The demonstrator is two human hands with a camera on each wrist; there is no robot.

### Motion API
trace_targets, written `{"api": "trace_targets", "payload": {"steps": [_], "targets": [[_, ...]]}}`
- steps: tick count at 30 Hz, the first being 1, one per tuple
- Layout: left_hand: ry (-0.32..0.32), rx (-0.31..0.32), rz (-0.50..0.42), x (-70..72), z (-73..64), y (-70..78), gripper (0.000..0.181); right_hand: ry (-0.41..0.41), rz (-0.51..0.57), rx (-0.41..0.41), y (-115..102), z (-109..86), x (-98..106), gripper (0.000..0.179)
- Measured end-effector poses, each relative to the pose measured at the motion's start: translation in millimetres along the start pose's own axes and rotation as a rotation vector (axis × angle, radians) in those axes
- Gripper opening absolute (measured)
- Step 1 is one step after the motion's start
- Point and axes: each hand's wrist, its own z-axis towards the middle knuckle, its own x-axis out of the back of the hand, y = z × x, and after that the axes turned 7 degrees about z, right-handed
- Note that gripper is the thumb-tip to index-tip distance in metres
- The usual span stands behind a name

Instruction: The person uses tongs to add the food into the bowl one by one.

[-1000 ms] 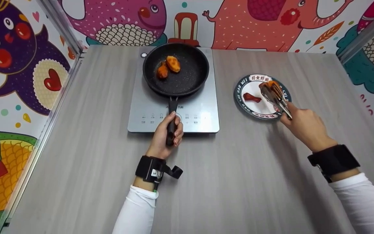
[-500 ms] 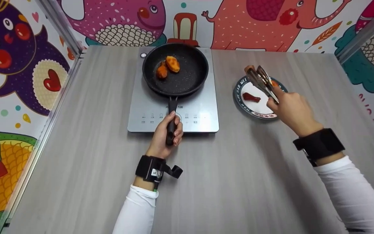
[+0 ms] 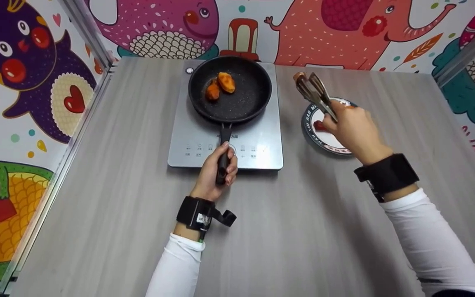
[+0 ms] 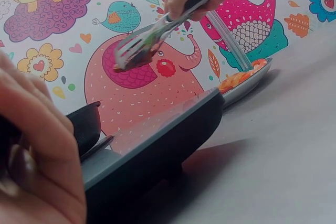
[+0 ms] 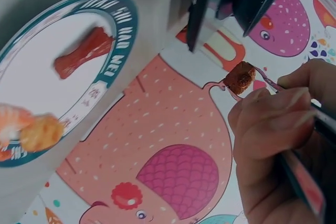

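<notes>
My left hand (image 3: 208,176) grips the black handle (image 3: 223,159) of a frying pan (image 3: 245,97). Two orange-brown food pieces (image 3: 226,82) lie in the left half of the pan. With my right hand (image 3: 356,133) I hold metal tongs (image 3: 315,94), which point up and left, raised between plate and pan. A small browned chunk of food (image 5: 240,78) is pinched at their tips in the right wrist view. Below that hand, the green-rimmed plate (image 3: 308,128) is partly covered. On it are a reddish-brown, bone-shaped piece (image 5: 85,53) and a yellow-orange piece (image 5: 43,132).
Under the pan is a silver induction cooktop (image 3: 262,148) with printed controls along its front. The grey tabletop (image 3: 262,231) ends at cartoon-printed walls (image 3: 311,37) at the back and sides. A loose strap end (image 3: 225,218) sticks out from the left wristband.
My right hand has lifted the tongs off the plate with the brown chunk and carried them left toward the pan. My left hand stays on the handle. The head view has shifted slightly.
</notes>
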Motion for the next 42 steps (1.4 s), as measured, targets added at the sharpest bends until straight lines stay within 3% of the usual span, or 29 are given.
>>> {"api": "trace_targets", "payload": {"steps": [5,25,36,42], "targets": [[-0.007,-0.004,0.006,0.4,0.1,-0.1,0.029,-0.042,0.018,-0.034,-12.3,8.0,-4.5,0.015],[0.006,-0.002,-0.002,-0.7,1.2,0.0,0.030,-0.009,0.089,0.020,-50.6,25.0,-41.1,0.018],[0.010,-0.003,-0.013,-1.3,1.2,-0.5,0.029,-0.019,0.103,0.003,-56.9,36.5,-61.5,0.018],[0.010,-0.011,-0.006,-1.8,1.3,-1.0,0.030,0.004,0.083,0.037,-58.4,40.6,-66.7,0.020]]}}
